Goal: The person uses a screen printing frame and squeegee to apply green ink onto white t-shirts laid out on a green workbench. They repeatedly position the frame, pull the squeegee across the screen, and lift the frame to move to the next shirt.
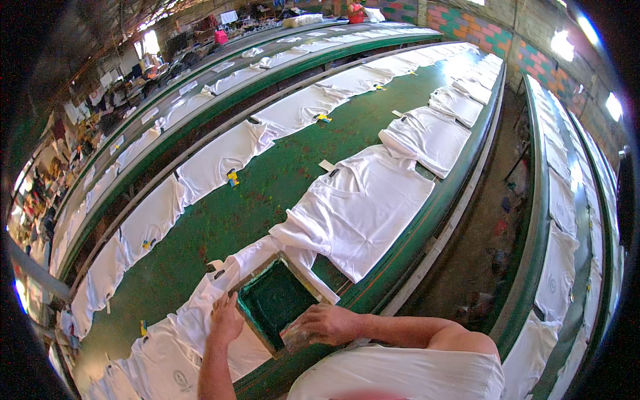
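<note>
A small wooden-framed printing screen (275,300) with green mesh lies on a white T-shirt (200,307) spread on the long green table (267,193). My left hand (227,319) presses flat on the frame's left edge. My right hand (321,325) grips the frame's near right corner, fingers curled around the wood. Another white T-shirt (360,207) lies just beyond the screen, touching its far corner.
Rows of white T-shirts cover this table and the parallel green tables to the left (220,87) and right (563,200). Small yellow and blue markers (233,178) sit between shirts. A dirt aisle (480,247) runs on my right. Clutter lines the far left wall.
</note>
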A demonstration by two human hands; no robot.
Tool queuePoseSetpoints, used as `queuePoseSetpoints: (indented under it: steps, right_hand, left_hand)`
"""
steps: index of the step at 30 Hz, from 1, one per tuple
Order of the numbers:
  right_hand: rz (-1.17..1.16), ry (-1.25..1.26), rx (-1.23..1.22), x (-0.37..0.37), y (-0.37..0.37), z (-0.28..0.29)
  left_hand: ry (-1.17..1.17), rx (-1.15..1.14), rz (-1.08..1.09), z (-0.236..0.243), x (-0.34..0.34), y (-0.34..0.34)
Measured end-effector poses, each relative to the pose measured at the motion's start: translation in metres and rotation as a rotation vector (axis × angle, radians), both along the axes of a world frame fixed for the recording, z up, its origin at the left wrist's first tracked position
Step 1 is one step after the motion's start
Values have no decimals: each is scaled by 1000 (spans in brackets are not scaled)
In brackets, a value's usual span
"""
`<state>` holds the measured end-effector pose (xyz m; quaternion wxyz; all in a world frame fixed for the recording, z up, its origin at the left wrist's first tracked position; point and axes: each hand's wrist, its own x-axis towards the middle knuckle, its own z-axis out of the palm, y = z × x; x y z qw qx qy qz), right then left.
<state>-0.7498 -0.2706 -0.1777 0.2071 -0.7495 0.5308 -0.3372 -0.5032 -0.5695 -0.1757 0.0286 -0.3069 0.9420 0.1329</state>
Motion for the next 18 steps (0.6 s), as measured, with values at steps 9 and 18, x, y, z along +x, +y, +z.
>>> queuePoseSetpoints:
  steps: [9,18]
  right_hand:
    - [65,235,38,10,-11,-12]
    - [-51,351,-59,12,-38,0]
  left_hand:
    - [-194,-87,-45,26,-30,-7]
    - [-251,-119,-70,31,-40,-10]
